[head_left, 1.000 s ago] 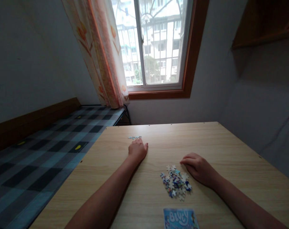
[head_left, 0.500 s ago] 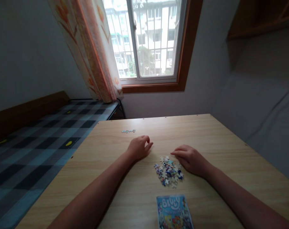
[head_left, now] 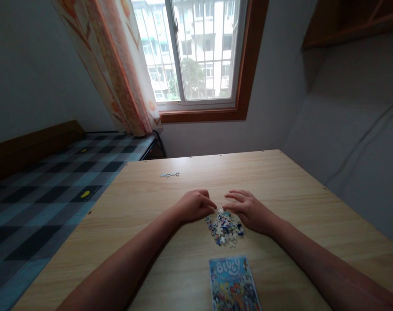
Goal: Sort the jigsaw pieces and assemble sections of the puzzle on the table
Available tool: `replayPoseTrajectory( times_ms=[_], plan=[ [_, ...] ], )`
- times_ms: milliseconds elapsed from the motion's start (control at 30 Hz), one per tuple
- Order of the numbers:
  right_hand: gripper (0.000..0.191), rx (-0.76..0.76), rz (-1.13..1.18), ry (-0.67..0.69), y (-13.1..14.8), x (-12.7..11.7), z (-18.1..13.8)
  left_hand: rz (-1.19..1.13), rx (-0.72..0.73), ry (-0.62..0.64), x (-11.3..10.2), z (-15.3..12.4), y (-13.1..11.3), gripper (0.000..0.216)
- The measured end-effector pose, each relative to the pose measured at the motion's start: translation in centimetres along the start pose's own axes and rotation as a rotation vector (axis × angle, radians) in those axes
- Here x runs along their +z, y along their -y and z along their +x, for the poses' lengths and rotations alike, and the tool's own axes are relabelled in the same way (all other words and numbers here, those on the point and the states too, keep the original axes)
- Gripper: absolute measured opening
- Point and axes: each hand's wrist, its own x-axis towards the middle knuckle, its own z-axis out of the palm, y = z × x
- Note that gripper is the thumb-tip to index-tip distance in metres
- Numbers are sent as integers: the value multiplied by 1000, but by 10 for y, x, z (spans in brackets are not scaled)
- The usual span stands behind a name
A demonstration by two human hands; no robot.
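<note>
Puzzle pieces (head_left: 226, 228) are apparently being sorted
They are lying beyond the box (head_left: 234, 283); the left hand (head_left: 196, 205) is sitting bunched, its hold unclear, the right hand (head_left: 250, 211) lying spread, gripping nothing visible; picking one is probably calling for a light pinch

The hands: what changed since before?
The left hand moved from the row of pieces rightward and nearer, to the far edge of the puzzle pile. The right hand shifted slightly left, fingers spreading. I can't see whether either holds a piece. The row, pile and Bluey box stayed put.
</note>
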Motion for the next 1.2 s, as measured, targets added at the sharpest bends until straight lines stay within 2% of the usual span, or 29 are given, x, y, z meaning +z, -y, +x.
replayPoseTrajectory(
  times_ms=[200, 333, 633, 867, 1033, 1200],
  plan=[
    [34, 51, -16, -61, -7, 1, -1, -43, -77, -63, 1, 2, 6, 16],
    [25, 43, 22, -129, -6, -5, -1, -49, -86, -89, 2, 3, 8, 13],
    [14, 6, 33, -31, 6, -11, 0, -49, -57, -100, 3, 3, 9, 13],
    [11, 4, 64, -29, 6, -7, -1, -30, -73, -83, 3, 1, 4, 13],
    [9, 89, 231, -27, 4, -6, -2, -41, -57, -77, 4, 0, 5, 14],
    [30, 312, 618, -85, -8, -7, -5, -39, -37, -68, 4, 0, 4, 16]
  ],
)
